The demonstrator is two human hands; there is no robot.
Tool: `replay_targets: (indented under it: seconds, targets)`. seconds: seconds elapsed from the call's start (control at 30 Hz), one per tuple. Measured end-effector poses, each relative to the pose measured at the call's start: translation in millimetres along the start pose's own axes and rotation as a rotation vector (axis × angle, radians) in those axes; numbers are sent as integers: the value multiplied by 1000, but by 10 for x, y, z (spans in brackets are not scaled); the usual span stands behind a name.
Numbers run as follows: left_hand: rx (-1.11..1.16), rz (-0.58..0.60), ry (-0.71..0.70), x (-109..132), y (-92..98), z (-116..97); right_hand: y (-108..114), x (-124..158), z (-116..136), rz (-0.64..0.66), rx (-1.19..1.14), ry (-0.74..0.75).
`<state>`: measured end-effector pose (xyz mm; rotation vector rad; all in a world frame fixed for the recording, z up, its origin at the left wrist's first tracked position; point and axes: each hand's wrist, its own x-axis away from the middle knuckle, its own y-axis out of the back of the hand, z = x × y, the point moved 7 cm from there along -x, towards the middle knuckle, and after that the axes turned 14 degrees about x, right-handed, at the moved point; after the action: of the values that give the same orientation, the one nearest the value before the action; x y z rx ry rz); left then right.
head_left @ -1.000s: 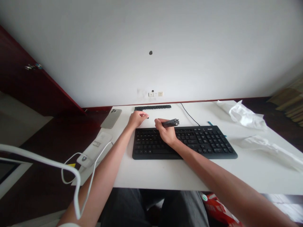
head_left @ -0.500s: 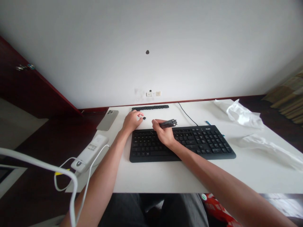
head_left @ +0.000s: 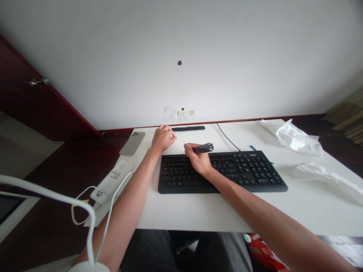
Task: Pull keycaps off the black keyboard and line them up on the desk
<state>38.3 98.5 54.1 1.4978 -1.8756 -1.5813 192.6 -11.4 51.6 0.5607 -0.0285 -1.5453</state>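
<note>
My left hand (head_left: 164, 138) is closed in a pinch above the table, left of the keyboard's top edge. A tiny dark bit of a black keycap shows at its fingertips; the rest is hidden. Just beyond it lies a row of black keycaps (head_left: 189, 129), partly covered by the hand. My right hand (head_left: 200, 160) is closed around a dark grey tool with a metallic end (head_left: 204, 148), which looks like a folded multi-tool. That hand rests over the upper middle of the black keyboard (head_left: 187, 184) and hides some keys.
On the left of the white table (head_left: 195, 213) are a phone (head_left: 132, 143) and a white power strip (head_left: 113, 177) with a white cable (head_left: 110, 207). Crumpled white plastic (head_left: 297, 138) lies at right. A blue-tipped item (head_left: 253, 147) and the black keyboard cable (head_left: 227, 136) are behind the keyboard.
My left hand has moved slightly away toward the keycap row and closed its fingers. The single keycap no longer shows on the table. My right hand stays over the keyboard with the tool.
</note>
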Motion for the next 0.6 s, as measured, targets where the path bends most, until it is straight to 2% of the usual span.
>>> replay_targets:
  seconds: [0.17, 0.6]
  targets:
    - [-35, -23, 29, -97, 3, 94, -3, -2, -7, 9, 2, -3]
    - [-54, -101, 63, -106, -15, 244, -16, -13, -17, 16, 1, -7]
